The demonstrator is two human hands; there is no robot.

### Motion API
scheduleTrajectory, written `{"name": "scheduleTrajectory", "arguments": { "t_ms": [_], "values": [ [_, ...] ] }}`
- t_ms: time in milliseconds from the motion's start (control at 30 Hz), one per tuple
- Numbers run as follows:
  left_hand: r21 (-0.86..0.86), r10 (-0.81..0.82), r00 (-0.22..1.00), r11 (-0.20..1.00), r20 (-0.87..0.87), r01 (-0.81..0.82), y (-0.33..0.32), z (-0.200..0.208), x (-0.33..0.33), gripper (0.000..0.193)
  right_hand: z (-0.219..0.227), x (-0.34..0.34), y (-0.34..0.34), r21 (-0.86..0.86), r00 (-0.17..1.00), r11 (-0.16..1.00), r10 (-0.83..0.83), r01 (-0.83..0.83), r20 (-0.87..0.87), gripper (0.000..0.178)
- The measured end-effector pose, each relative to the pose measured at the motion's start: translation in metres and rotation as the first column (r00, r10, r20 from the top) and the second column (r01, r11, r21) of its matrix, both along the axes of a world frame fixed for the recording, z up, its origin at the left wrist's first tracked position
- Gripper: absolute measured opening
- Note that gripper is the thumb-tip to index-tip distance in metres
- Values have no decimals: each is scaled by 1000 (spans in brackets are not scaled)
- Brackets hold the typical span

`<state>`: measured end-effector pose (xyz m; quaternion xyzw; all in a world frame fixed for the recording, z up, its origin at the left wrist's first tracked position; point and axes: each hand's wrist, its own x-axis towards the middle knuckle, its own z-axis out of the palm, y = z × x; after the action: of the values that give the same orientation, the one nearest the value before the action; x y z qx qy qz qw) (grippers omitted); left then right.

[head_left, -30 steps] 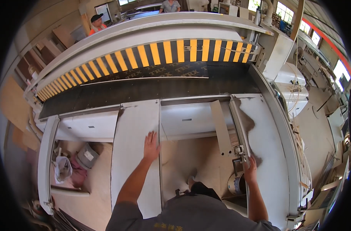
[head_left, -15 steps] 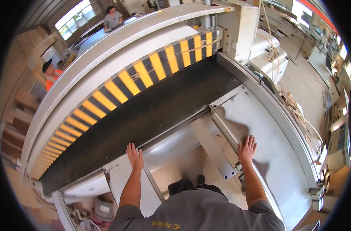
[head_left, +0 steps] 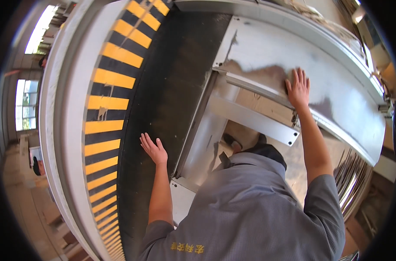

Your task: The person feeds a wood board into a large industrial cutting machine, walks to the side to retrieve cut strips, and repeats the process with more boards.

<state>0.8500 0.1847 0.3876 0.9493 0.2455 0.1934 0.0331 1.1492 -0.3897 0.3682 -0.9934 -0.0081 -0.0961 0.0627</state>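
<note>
My left hand [head_left: 154,149] is over the long black conveyor belt [head_left: 176,65], fingers spread and holding nothing. Whether it touches the belt I cannot tell. Stretched further forward, my right hand [head_left: 299,89] lies flat on a shiny metal table plate [head_left: 267,48] with worn brown patches, close to the plate's inner edge. Beyond the belt, on its left, runs a machine guard striped yellow and black [head_left: 113,102].
A metal crossbar [head_left: 250,119] spans the gap in the frame in front of my body, with my shoes on the floor beneath. A raised rail [head_left: 332,52] borders the plate's far side. Thin strips [head_left: 350,178] are stacked at the right. Another metal plate [head_left: 182,200] lies by my left arm.
The view has swung to the right and my body has turned. My left hand has gone from the left metal plate to above the black belt; my right hand is still on the right plate.
</note>
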Motion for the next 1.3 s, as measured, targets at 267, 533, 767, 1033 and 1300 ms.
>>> {"name": "scheduleTrajectory", "arguments": {
  "t_ms": [267,533,767,1033,1300],
  "values": [
    [113,-36,992,992,-120,49,26,-3,58,61,-1,-7,-4,23,999,999,-36,36,2,58],
    [150,-12,994,988,-106,28,25,-9,157,65,16,-7,-3,119,998,992,-43,48,-40,55],
    [288,233,972,931,7,-225,86,-28,246,69,25,5,-4,184,998,983,-2,14,-69,60],
    [235,588,798,801,-131,-551,112,-21,316,76,28,10,-3,165,988,986,-9,34,-154,65],
    [15,620,741,770,-260,-638,132,-2,341,82,30,12,3,172,984,985,1,30,-179,70]
  ]
}}
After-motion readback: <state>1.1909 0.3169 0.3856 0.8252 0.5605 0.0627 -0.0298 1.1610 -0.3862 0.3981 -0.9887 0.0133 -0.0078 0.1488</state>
